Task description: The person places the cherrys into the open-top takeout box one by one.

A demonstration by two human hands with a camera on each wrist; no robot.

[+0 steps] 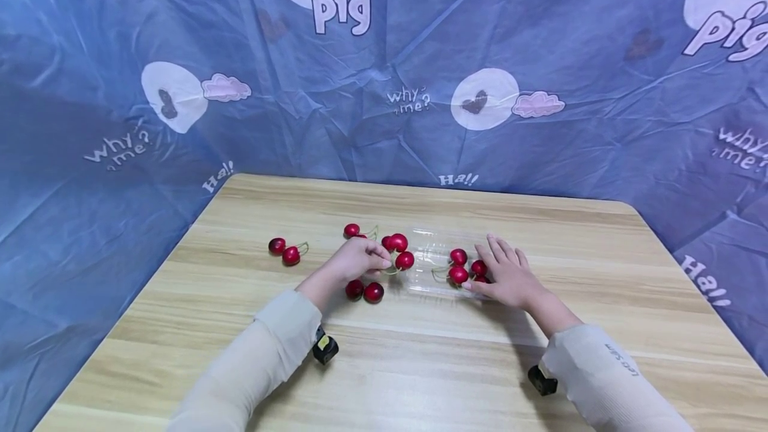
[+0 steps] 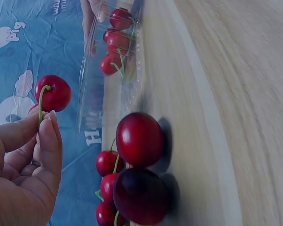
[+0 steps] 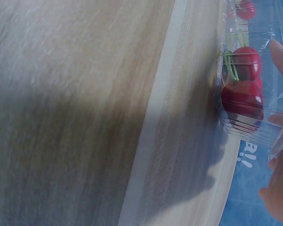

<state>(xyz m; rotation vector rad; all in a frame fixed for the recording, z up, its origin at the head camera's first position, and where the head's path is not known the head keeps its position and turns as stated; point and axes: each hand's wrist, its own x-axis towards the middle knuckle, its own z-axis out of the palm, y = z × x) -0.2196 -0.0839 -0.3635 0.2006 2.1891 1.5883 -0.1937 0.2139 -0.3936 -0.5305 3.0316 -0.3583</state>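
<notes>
A clear plastic container [image 1: 427,243] lies on the wooden table [image 1: 420,365], its long side running from left to right. Four red cherries [image 1: 459,276] show inside it, grouped toward its right end, with green stems trailing toward the middle; the left part of the container shows its bare, ribbed plastic. The right wrist view looks through the transparent wall at some of these cherries, which sit close together.

The right hand [image 1: 507,279] rests over the container's right end with fingers spread and fairly straight, the thumb at the near side beside the cherries. The left hand [image 1: 362,259] pinches a green stem [image 2: 41,103] between thumb and fingertips, and a glossy held cherry [image 1: 405,260] hangs from it just by the container's left end. Part of another red fruit shows behind it in the left wrist view. Two more cherries [image 1: 397,243] appear just beyond that hand; whether they are held or lying there cannot be told.

Outside the container, a near pair [image 1: 374,293] lies on the table just in front of the left hand, a far-left pair [image 1: 291,256] lies well apart, and a partly hidden pair [image 1: 351,231] lies behind the hand.
</notes>
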